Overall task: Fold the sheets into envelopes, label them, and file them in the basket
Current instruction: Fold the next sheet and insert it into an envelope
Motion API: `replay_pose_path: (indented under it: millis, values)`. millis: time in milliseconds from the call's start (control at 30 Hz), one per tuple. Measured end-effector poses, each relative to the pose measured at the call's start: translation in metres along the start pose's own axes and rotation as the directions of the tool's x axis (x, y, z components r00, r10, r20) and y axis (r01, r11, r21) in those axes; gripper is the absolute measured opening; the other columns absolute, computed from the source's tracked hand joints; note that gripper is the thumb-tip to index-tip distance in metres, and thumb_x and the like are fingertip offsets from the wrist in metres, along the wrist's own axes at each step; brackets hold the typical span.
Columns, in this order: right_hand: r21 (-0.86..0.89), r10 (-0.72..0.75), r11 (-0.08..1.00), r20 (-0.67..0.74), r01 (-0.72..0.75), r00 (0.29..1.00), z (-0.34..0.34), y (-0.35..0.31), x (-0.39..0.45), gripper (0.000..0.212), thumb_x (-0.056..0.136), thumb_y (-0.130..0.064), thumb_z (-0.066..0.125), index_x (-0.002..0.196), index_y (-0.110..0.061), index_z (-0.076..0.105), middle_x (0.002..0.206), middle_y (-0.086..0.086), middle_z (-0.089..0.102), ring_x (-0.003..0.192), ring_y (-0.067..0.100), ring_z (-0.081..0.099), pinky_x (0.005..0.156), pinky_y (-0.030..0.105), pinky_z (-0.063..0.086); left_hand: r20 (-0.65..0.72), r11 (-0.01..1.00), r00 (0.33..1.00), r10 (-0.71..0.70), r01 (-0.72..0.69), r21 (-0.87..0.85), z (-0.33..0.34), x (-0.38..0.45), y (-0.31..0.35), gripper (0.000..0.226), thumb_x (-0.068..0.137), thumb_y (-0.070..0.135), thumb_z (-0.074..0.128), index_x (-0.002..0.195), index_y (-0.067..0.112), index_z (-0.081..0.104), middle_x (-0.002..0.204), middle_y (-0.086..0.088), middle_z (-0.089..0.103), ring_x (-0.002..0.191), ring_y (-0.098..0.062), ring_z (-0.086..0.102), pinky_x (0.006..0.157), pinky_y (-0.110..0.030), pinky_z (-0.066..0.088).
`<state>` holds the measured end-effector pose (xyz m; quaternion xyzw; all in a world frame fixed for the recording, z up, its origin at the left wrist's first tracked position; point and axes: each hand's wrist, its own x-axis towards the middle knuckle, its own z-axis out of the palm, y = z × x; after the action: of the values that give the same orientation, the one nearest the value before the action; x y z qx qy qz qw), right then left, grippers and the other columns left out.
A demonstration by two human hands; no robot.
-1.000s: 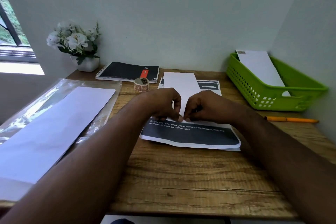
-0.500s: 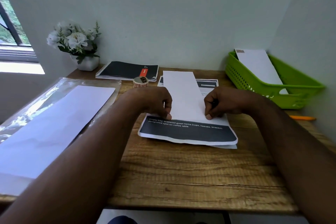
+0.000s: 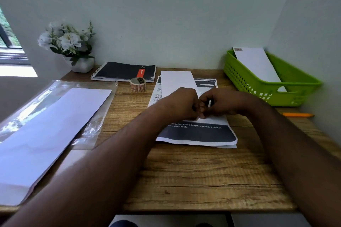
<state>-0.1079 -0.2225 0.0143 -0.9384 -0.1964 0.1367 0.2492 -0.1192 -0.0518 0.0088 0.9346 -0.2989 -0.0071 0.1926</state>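
Note:
A long folded white sheet (image 3: 178,81) lies on a printed page with a dark band (image 3: 199,133) in the middle of the wooden desk. My left hand (image 3: 181,103) and my right hand (image 3: 219,102) meet knuckle to knuckle at the sheet's near end. Both have curled fingers and pinch its near edge. At the back right stands a green basket (image 3: 258,86) with a white envelope (image 3: 256,62) leaning inside, a small label on its top corner. A roll of labels (image 3: 138,84) sits behind my left hand.
A stack of white sheets (image 3: 46,125) lies on a clear plastic wrapper at the left. A dark spiral notebook (image 3: 121,71) and a white flower pot (image 3: 81,63) stand by the back wall. An orange pen (image 3: 298,115) lies in front of the basket.
Half a second ago my hands were spread to the sheet's two side edges. They have slid back together at the middle of its near edge, as one second ago.

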Motion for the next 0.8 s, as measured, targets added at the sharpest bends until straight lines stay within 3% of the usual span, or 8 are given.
replay_pose_path:
  millis: [200,333,400,500,667,800]
  values:
    - [0.027,-0.029,0.999,0.031,0.028,0.999,-0.002,0.004,0.002,0.013,0.075,-0.021,0.079,0.078,-0.016,0.068,0.074,-0.003,0.063,0.066,0.010,0.053,0.062,0.026,0.044,0.094,0.997,0.993,-0.076,0.075,0.014,-0.025,-0.017,-0.030,0.008,0.073,0.011,0.079,0.080,0.015,0.079,0.072,0.007,0.071,0.066,-0.002,0.062,0.069,-0.022,0.051]
    - [-0.042,-0.073,0.996,-0.012,0.072,0.997,0.000,0.001,0.001,0.026,0.068,-0.034,0.083,0.089,-0.027,0.070,0.083,-0.009,0.065,0.067,-0.001,0.052,0.063,0.015,0.041,0.163,0.989,0.975,-0.148,0.142,0.049,-0.036,-0.019,-0.037,0.006,0.073,0.009,0.079,0.079,0.009,0.078,0.074,0.000,0.073,0.066,-0.008,0.068,0.072,-0.027,0.058]
    - [-0.066,-0.104,0.993,-0.048,0.100,0.993,0.002,-0.002,0.001,0.026,0.066,-0.036,0.084,0.089,-0.031,0.072,0.088,-0.012,0.066,0.072,0.000,0.056,0.064,0.014,0.042,0.156,0.985,0.974,-0.161,0.149,0.089,-0.036,-0.020,-0.033,0.006,0.074,0.012,0.079,0.073,0.008,0.075,0.072,-0.002,0.072,0.064,-0.009,0.067,0.063,-0.024,0.056]
    - [-0.103,-0.159,0.983,-0.095,0.149,0.983,0.004,-0.005,0.002,0.023,0.065,-0.037,0.084,0.084,-0.031,0.074,0.090,-0.012,0.067,0.078,0.000,0.061,0.069,0.016,0.046,0.111,0.979,0.984,-0.137,0.117,0.165,-0.034,-0.022,-0.028,0.025,0.074,0.026,0.080,0.058,0.020,0.061,0.061,0.005,0.061,0.058,-0.008,0.056,0.056,-0.022,0.046]
    - [-0.193,-0.218,0.961,-0.103,0.196,0.970,0.003,-0.008,0.001,0.016,0.072,-0.031,0.080,0.084,-0.022,0.077,0.091,-0.009,0.072,0.080,0.005,0.064,0.075,0.027,0.050,0.066,0.989,0.998,-0.023,0.013,0.145,-0.024,-0.020,-0.021,0.017,0.078,0.030,0.076,0.087,0.017,0.070,0.090,0.002,0.068,0.083,-0.014,0.061,0.075,-0.028,0.052]
    - [-0.261,-0.256,0.942,-0.142,0.213,0.956,0.004,-0.006,0.004,0.014,0.083,-0.025,0.069,0.085,-0.013,0.076,0.094,-0.004,0.072,0.083,0.010,0.065,0.078,0.031,0.050,0.061,0.988,0.997,0.037,-0.046,0.149,-0.017,-0.016,-0.017,0.028,0.084,0.025,0.069,0.112,0.019,0.069,0.105,0.001,0.068,0.090,-0.011,0.056,0.082,-0.026,0.049]
